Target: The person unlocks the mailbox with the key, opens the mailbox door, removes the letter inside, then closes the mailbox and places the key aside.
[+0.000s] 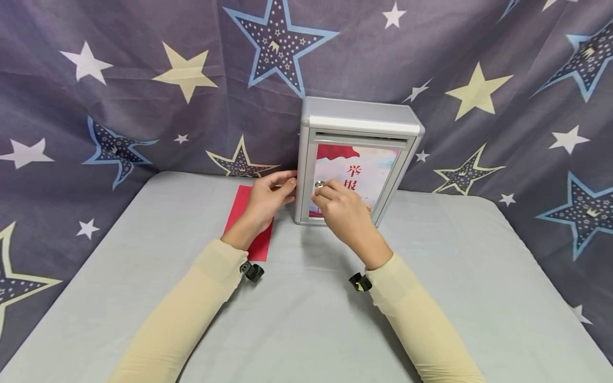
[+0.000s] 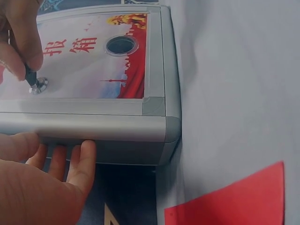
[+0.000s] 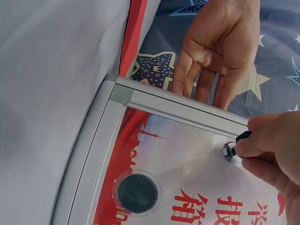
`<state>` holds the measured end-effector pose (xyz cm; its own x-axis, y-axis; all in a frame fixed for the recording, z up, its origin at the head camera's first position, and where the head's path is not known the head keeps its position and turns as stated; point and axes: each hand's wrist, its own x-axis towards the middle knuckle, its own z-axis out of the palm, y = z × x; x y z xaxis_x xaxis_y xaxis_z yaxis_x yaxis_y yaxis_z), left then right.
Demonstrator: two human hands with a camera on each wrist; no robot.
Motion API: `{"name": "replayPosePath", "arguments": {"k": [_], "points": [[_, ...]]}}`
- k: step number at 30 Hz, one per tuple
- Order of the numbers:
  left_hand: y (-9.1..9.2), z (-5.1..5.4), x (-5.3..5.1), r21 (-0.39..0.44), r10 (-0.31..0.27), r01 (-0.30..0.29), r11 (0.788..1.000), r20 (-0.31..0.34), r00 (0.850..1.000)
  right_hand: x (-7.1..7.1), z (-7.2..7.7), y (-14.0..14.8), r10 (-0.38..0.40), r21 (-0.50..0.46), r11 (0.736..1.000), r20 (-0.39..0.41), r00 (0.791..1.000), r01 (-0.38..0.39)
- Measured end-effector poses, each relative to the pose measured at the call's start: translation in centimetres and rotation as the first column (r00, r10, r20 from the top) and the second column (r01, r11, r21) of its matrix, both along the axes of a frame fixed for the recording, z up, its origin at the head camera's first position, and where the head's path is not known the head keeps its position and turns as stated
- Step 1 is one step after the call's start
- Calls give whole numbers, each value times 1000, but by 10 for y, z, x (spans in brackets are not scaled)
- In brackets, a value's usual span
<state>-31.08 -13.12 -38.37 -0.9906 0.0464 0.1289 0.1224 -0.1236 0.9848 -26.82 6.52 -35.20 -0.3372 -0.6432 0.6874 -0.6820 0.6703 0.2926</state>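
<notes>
A silver metal letter box [image 1: 362,113] with a slot near its top and red lettering on its front stands upright at the back of the table. My right hand [image 1: 346,213] pinches the black head of a key [image 3: 243,136] between thumb and finger. The key sits in the round lock [image 3: 230,152] on the box's front. Against the box's left side rests my left hand [image 1: 265,198], its fingers fairly straight along the side wall [image 2: 123,151]. Its palm shows in the right wrist view. Beneath the left wrist lies a red envelope [image 1: 261,246].
The grey-covered table [image 1: 306,330] spreads out in front of the box. Behind it hangs a dark curtain [image 1: 364,58] printed with stars. A round dark window [image 2: 121,45] is set low in the box's front panel.
</notes>
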Motion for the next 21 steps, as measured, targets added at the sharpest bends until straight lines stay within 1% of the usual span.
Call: {"name": "replayPosePath", "arguments": {"k": [8,13,18,21], "points": [[2,-4,0,8,9,-9,1000,-8,1000,1,-5,1,31,-59,998,3,1000,-30],[3,-5,2,10,12,-12,1000,-10,1000,2,-7,2,37,-57,998,-24,999,-38],[3,-5,4,12,12,-12,1000,-17,1000,3,-8,2,44,-80,996,-18,999,-45],[3,-5,5,13,9,-9,1000,-20,1000,4,-8,2,45,-67,997,-27,999,-47]]}}
